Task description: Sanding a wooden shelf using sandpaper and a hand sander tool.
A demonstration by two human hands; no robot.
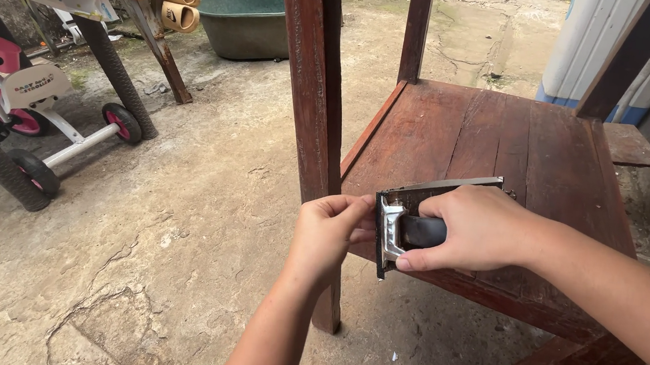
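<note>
Staple gun, chrome metal body with a black grip (409,223), sits dead centre of the head view, hovering over the front edge of the worn reddish-brown wooden counter (507,137). Its long axis runs from about 8 o'clock at the nose up to 2 o'clock at the tail, the silver lever lying along the top.

Right hand (473,230) comes in from 4 o'clock and is wrapped round the black grip, fingers curled closed on it, thumb underneath. That hand carries the tool.

Left hand (328,231) rises from 6 o'clock and meets the nose end at 9 o'clock of the gun; fingertips are pressed together, pinching at the chrome front plate. Exactly what they nip there is hidden behind the fingers, so I cannot tell.

So the nose points straight at the left hand, touching it, while the tail points away over the counter.

Off at 10 o'clock, well apart, a pink and white child's tricycle (20,94) stands on the cracked concrete floor (171,271), with a dark green plastic tub (245,25) at 11 o'clock.
</note>
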